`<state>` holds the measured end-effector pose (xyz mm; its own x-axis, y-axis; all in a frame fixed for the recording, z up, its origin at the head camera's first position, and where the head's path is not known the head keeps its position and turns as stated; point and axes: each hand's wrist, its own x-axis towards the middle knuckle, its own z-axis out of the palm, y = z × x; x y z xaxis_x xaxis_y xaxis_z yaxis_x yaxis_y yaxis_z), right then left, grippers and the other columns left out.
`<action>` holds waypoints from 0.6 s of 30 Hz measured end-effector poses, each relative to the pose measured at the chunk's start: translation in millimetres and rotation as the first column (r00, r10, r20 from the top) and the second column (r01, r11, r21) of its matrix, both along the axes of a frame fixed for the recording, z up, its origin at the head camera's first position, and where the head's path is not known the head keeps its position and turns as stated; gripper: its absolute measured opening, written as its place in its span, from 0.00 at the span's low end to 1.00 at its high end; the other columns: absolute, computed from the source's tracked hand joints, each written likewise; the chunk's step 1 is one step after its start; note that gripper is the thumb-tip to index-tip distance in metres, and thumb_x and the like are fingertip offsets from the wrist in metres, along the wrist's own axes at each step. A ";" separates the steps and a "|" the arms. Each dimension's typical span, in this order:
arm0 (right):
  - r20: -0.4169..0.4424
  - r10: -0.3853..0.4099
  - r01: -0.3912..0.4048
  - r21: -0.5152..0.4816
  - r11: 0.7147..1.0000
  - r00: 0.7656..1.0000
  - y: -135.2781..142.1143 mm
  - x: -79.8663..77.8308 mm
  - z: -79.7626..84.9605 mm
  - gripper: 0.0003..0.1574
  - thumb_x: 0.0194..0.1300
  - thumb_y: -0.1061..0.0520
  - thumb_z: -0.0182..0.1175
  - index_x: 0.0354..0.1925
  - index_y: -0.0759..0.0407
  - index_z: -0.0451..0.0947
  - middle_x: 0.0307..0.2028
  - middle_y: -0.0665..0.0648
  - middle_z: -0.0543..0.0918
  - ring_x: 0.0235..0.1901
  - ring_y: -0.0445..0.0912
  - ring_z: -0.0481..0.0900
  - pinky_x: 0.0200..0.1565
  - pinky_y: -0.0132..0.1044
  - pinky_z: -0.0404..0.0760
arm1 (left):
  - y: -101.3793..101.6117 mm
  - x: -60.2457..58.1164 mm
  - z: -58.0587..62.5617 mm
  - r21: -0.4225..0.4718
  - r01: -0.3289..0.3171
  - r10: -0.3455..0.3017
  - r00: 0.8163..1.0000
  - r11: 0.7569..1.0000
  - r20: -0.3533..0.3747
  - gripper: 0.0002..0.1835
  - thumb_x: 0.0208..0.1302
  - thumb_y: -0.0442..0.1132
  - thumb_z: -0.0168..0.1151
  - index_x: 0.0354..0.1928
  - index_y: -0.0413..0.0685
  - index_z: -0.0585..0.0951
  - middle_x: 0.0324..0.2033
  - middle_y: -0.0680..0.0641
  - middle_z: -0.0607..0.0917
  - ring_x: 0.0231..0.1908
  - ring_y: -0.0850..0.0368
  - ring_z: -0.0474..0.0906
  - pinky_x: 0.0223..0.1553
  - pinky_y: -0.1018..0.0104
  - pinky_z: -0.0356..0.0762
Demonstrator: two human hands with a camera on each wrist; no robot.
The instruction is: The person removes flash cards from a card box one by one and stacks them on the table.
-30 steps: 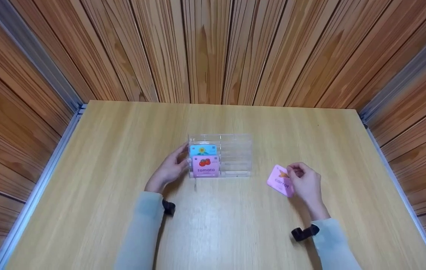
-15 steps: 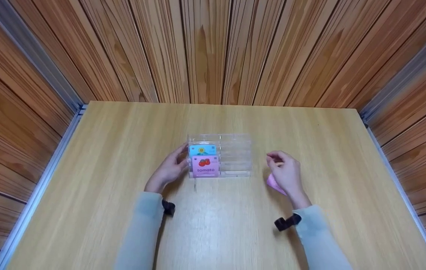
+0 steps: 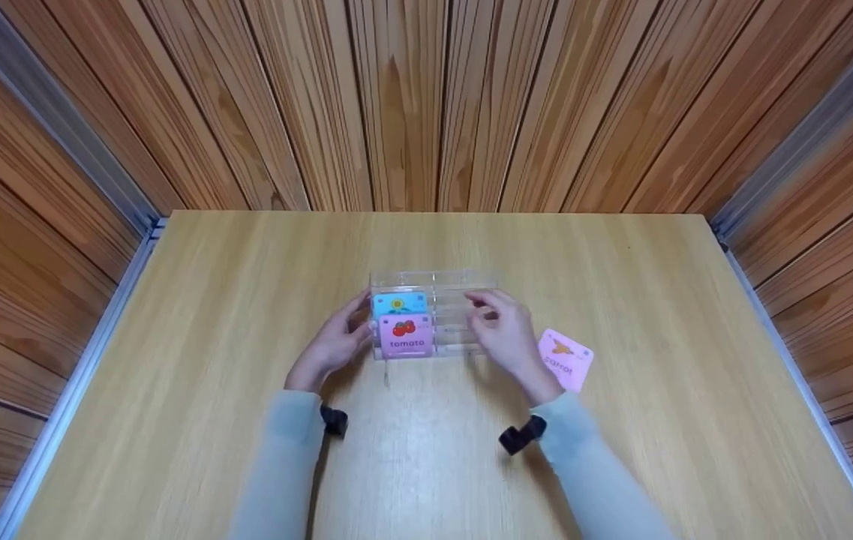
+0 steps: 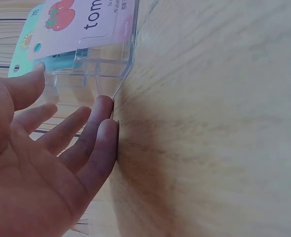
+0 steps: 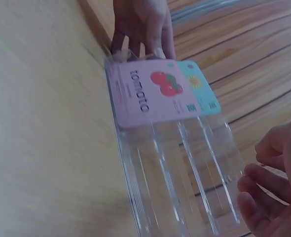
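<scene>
A clear tiered card holder (image 3: 449,300) stands mid-table with two columns. In its left column a pink tomato card (image 3: 406,339) leans in front of a blue sunflower card (image 3: 397,302). My left hand (image 3: 334,343) is at the holder's left side; in the left wrist view its fingertips (image 4: 104,104) are by the lower edge and the thumb is near the cards. My right hand (image 3: 503,330) overlaps the holder's right end, fingers loosely bent with nothing between them. The right wrist view has the fingers (image 5: 264,190) beside the bare tiers.
A pink carrot card (image 3: 567,358) lies face up on the wooden table (image 3: 411,465), right of the holder and partly behind my right wrist. Wood-plank walls (image 3: 403,105) rise behind the table and on both sides.
My right hand has let go of the carrot card on the table and moved left to the holder's right end. My left hand stays at the holder's left side.
</scene>
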<state>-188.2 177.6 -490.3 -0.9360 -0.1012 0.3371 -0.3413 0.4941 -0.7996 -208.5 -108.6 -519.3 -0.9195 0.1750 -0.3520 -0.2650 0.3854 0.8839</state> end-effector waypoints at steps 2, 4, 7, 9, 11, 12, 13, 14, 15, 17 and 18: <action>0.023 0.031 -0.031 0.039 0.999 0.999 -9.5 0.4 1.9 0.22 0.62 0.70 0.63 0.56 0.64 0.81 0.52 0.62 0.82 0.49 0.54 0.81 0.50 0.43 0.82 | -0.7 0.0 1.0 -0.003 0.004 -0.004 1.000 1.000 -0.002 0.34 0.75 0.47 0.56 0.75 0.82 0.55 0.75 0.55 0.60 0.74 0.48 0.53 0.71 0.41 0.50; 0.054 0.056 -0.060 0.093 0.994 0.997 -18.6 1.6 4.3 0.25 0.64 0.67 0.64 0.60 0.61 0.79 0.58 0.59 0.79 0.56 0.54 0.77 0.57 0.44 0.78 | -1.2 0.2 1.8 -0.003 0.003 -0.003 1.000 1.000 0.001 0.34 0.75 0.47 0.56 0.75 0.83 0.55 0.75 0.55 0.60 0.74 0.48 0.52 0.71 0.40 0.49; 0.056 0.095 -0.103 0.161 0.982 0.994 -31.2 1.4 5.2 0.28 0.65 0.65 0.64 0.64 0.57 0.76 0.64 0.57 0.76 0.64 0.53 0.70 0.65 0.48 0.69 | -1.5 -0.2 2.2 -0.004 0.001 -0.001 1.000 1.000 -0.005 0.34 0.74 0.48 0.56 0.75 0.83 0.54 0.75 0.55 0.59 0.75 0.48 0.51 0.71 0.40 0.47; 0.051 0.114 -0.122 0.201 0.972 0.992 -37.7 0.7 5.6 0.29 0.67 0.65 0.63 0.65 0.54 0.75 0.66 0.55 0.74 0.66 0.52 0.68 0.67 0.49 0.65 | -1.5 -0.8 2.2 -0.007 0.005 -0.005 1.000 1.000 -0.013 0.34 0.74 0.48 0.56 0.75 0.81 0.54 0.75 0.55 0.59 0.75 0.48 0.50 0.71 0.40 0.47; 0.044 0.125 -0.131 0.230 0.964 0.991 -42.1 -0.3 4.9 0.29 0.68 0.65 0.61 0.66 0.52 0.75 0.67 0.54 0.73 0.66 0.51 0.67 0.68 0.47 0.65 | -0.9 -1.2 1.7 -0.007 0.013 -0.013 1.000 1.000 -0.019 0.34 0.75 0.48 0.55 0.76 0.80 0.54 0.75 0.55 0.59 0.75 0.48 0.49 0.72 0.41 0.47; 0.053 0.128 -0.137 0.235 0.962 0.990 -43.4 -0.5 4.7 0.29 0.69 0.66 0.60 0.66 0.51 0.75 0.68 0.53 0.72 0.67 0.50 0.67 0.67 0.46 0.65 | -0.7 -1.3 1.3 -0.005 0.019 -0.020 1.000 1.000 -0.021 0.35 0.75 0.48 0.55 0.76 0.79 0.53 0.75 0.54 0.59 0.75 0.48 0.49 0.72 0.41 0.47; 0.062 0.129 -0.140 0.244 0.960 0.990 -44.4 -0.6 4.8 0.28 0.70 0.66 0.59 0.66 0.51 0.75 0.68 0.52 0.72 0.66 0.50 0.67 0.67 0.45 0.66 | -0.6 -1.1 1.2 -0.001 0.023 -0.023 1.000 1.000 -0.019 0.35 0.75 0.48 0.55 0.76 0.79 0.53 0.75 0.54 0.59 0.75 0.48 0.48 0.72 0.40 0.46; 0.073 0.126 -0.141 0.250 0.958 0.989 -45.2 -0.7 4.7 0.28 0.70 0.66 0.58 0.66 0.51 0.75 0.68 0.51 0.72 0.66 0.49 0.67 0.67 0.44 0.66 | -0.4 -0.9 1.0 0.002 0.021 -0.020 1.000 1.000 -0.013 0.35 0.75 0.48 0.55 0.76 0.80 0.54 0.75 0.55 0.59 0.75 0.48 0.48 0.72 0.41 0.46; 0.080 0.124 -0.140 0.251 0.958 0.989 -45.9 -0.9 4.5 0.28 0.71 0.66 0.58 0.66 0.51 0.75 0.67 0.51 0.73 0.66 0.48 0.67 0.67 0.43 0.66 | -0.2 -0.9 0.8 0.005 0.018 -0.018 1.000 1.000 -0.009 0.35 0.75 0.48 0.56 0.76 0.80 0.54 0.75 0.55 0.59 0.75 0.49 0.48 0.72 0.41 0.46; 0.083 0.117 -0.134 0.247 0.960 0.990 -47.0 -1.3 4.2 0.28 0.70 0.67 0.58 0.65 0.52 0.76 0.65 0.50 0.75 0.64 0.48 0.69 0.66 0.41 0.68 | -0.1 -1.1 0.5 0.010 0.014 -0.014 1.000 1.000 0.004 0.35 0.75 0.47 0.55 0.76 0.80 0.54 0.75 0.56 0.58 0.76 0.49 0.47 0.72 0.40 0.46; 0.074 0.113 -0.128 0.248 0.960 0.991 -47.5 -1.5 4.3 0.27 0.69 0.67 0.59 0.64 0.52 0.77 0.63 0.51 0.77 0.63 0.48 0.70 0.65 0.40 0.69 | 0.1 -1.6 0.5 0.012 0.013 -0.014 1.000 1.000 0.005 0.35 0.75 0.46 0.55 0.76 0.80 0.54 0.75 0.55 0.58 0.75 0.48 0.48 0.72 0.41 0.46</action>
<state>-189.8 130.1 -486.0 -0.9290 -0.2887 0.2315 -0.3671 0.6401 -0.6749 -210.0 -108.5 -518.8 -0.9151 0.1918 -0.3547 -0.2646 0.3781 0.8871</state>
